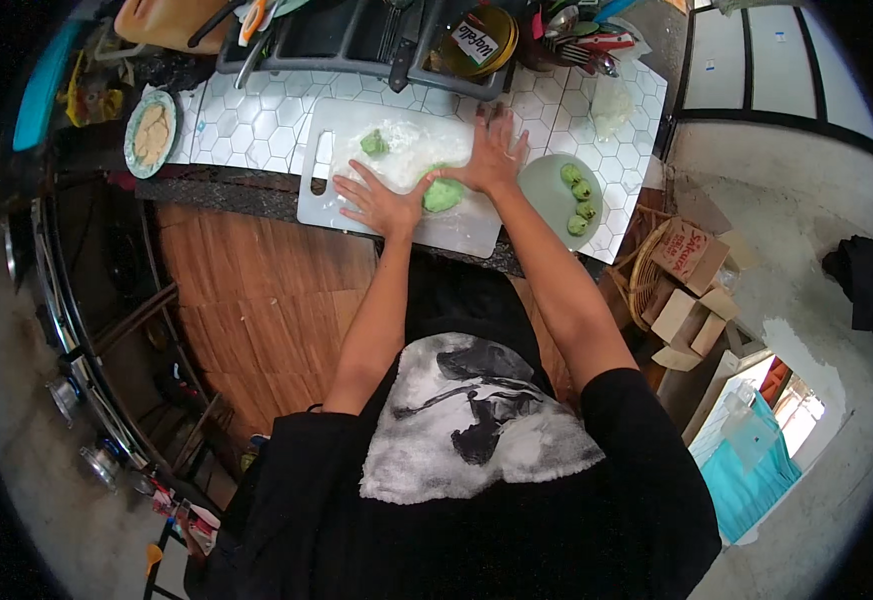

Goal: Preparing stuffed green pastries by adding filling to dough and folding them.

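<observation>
A flattened round of green dough (442, 195) lies on a floured white cutting board (331, 202). My left hand (384, 202) rests with fingers spread at the dough's left side, and my right hand (493, 161) is spread at its upper right. Both thumbs meet at the dough's upper edge. A smaller lump of green dough (374, 142) sits on the board beyond my left hand. Right of the board, several green dough balls (585, 209) stand in a row on a pale green plate (545, 196).
On the far left of the counter is a plate (136, 157) of flat beige pieces (152, 135). A grey dish rack (316, 63) holding a round tin (481, 45) runs along the back. A clear plastic bag (611, 109) lies at the right, near a utensil holder (538, 60).
</observation>
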### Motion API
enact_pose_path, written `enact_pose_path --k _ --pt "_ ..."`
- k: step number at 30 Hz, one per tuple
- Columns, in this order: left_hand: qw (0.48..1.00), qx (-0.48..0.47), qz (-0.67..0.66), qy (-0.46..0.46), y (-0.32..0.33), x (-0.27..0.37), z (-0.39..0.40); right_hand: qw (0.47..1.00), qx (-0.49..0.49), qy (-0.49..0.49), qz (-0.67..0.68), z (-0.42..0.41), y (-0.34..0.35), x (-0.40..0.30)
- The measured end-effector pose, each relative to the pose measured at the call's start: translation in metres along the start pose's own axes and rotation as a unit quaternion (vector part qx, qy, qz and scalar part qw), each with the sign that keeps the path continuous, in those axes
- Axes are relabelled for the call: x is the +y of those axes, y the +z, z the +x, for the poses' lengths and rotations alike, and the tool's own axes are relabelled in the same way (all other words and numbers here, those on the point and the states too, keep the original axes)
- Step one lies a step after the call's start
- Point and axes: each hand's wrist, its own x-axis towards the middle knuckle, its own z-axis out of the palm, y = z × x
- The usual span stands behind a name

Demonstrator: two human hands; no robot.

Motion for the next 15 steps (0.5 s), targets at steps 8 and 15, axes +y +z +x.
enact_pose_path --k 8,15 --pt "0.996 0.039 0.013 0.081 -0.001 -0.007 -0.017 0.997 0.012 -0.017 -0.081 0.007 -0.003 -0.003" --pt "0.993 0.038 0.047 0.105 -0.002 -0.014 -0.021 0.998 -0.008 -0.037 -0.046 -0.006 -0.003 0.002"
